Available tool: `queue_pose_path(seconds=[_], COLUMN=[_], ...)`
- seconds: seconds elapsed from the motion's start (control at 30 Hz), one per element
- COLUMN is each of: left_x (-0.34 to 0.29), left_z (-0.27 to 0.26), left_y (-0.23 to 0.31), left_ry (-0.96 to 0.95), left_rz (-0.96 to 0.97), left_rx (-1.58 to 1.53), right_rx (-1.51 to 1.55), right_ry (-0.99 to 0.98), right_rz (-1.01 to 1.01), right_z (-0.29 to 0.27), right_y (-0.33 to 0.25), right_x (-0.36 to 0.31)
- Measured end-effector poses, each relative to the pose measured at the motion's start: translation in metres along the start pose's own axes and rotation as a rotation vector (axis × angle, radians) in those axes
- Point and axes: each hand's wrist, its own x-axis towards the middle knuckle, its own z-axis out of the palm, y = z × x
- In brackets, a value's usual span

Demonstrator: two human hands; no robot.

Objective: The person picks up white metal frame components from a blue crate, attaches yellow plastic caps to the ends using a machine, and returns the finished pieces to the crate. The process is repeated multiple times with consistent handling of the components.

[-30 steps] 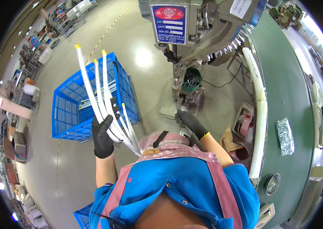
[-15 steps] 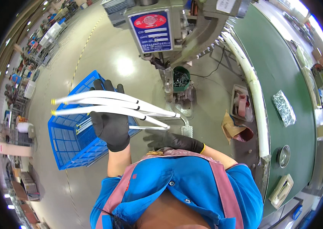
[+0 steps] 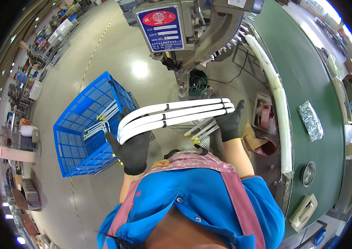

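Floor (image 3: 118, 54): grey, glossy, light glare (image 3: 140, 69) upper centre-left. Yellow dashed line (image 3: 100, 38) runs toward top edge. Green-topped bench (image 3: 332, 145) fills right side. Cluttered racks (image 3: 61, 35) upper left, beige beam (image 3: 18, 154) mid-left. Bright light strip (image 3: 337, 15), upper right.

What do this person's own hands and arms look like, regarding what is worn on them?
The left hand and right hand both wear plain black gloves; a thin yellow edge shows at the right glove's cuff. The forearms are bare below short, bright blue sleeves.
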Motion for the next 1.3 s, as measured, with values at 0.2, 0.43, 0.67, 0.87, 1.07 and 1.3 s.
queue_pose_path(seconds=[0.2, 0.43, 0.67, 0.87, 1.07, 1.3], left_x=[-0.063, -0.087, 0.013, 0.029, -0.003, -0.041], left_z=[-0.029, -0.014, -0.04, -0.059, -0.054, -0.029], left_y=[0.01, 0.025, -0.019, -0.043, -0.012, 0.033], left_ry=[0.143, 0.09, -0.156, -0.439, -0.192, 0.093], left_rz=[-0.01, -0.628, -0.34, -1.145, -1.013, -1.079], left_rx=[0.1, 1.205, 1.59, 1.042, 1.24, 1.182], right_rx=[-0.119, -0.259, -0.434, -1.094, -1.501, -2.472], right_ry=[0.425, 0.355, 0.279, -0.31, -0.867, 0.045], right_rz=[-0.099, 0.294, 0.761, 0.929, 0.801, -0.412], right_z=[-0.007, 0.01, -0.002, 0.012, 0.043, 0.038], right_y=[0.008, 0.119, 0.15, 0.138, 0.091, 0.016], right_x=[0.019, 0.011, -0.042, -0.053, -0.04, 0.056])
